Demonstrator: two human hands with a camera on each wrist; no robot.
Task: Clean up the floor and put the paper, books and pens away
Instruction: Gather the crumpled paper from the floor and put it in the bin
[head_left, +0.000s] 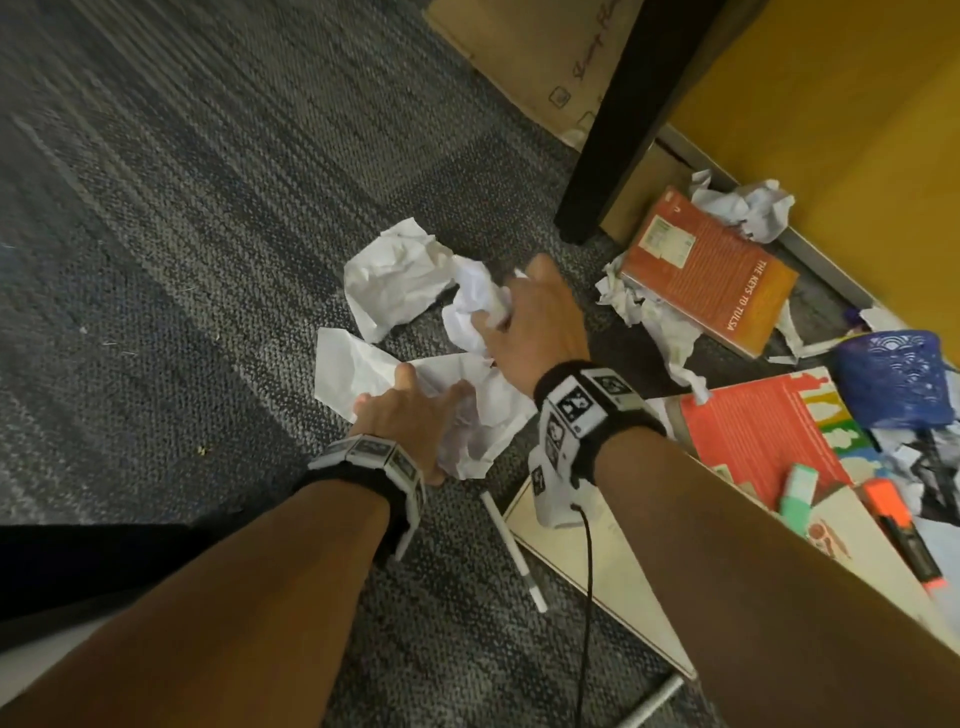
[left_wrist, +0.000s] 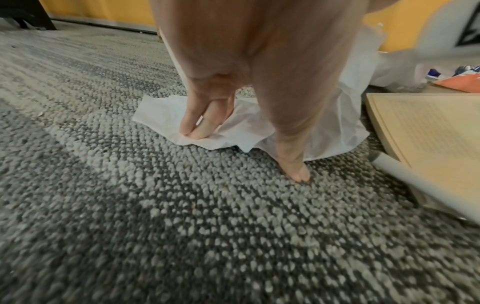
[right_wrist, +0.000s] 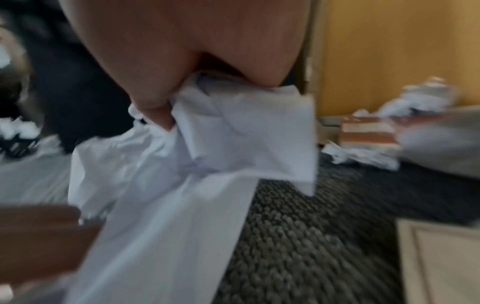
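On carpet (head_left: 208, 260), R hand (head_left: 530, 322) fingers grip crumpled paper (head_left: 467, 306); L hand (head_left: 410, 421) fingers, straight, press sheet (head_left: 348, 364).

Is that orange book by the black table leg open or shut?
Shut: the orange book lies flat with its printed cover facing up and no inner pages showing.

This looks like an office or study room, seen at floor level. The floor is grey-blue loop-pile carpet (head_left: 208, 234) with stripes running in different directions, the hard-wearing commercial kind. A yellow wall (head_left: 831, 104) meets it at a grey baseboard (head_left: 810, 249). A black table leg (head_left: 618, 119) stands near the wall, with flat cardboard (head_left: 519, 57) behind it. Desk things lie scattered on the carpet: crumpled paper (head_left: 395, 275), an orange book (head_left: 706, 270), a white pen (head_left: 511, 551), an orange highlighter (head_left: 904, 530) and a blue mesh pen holder (head_left: 893, 379).
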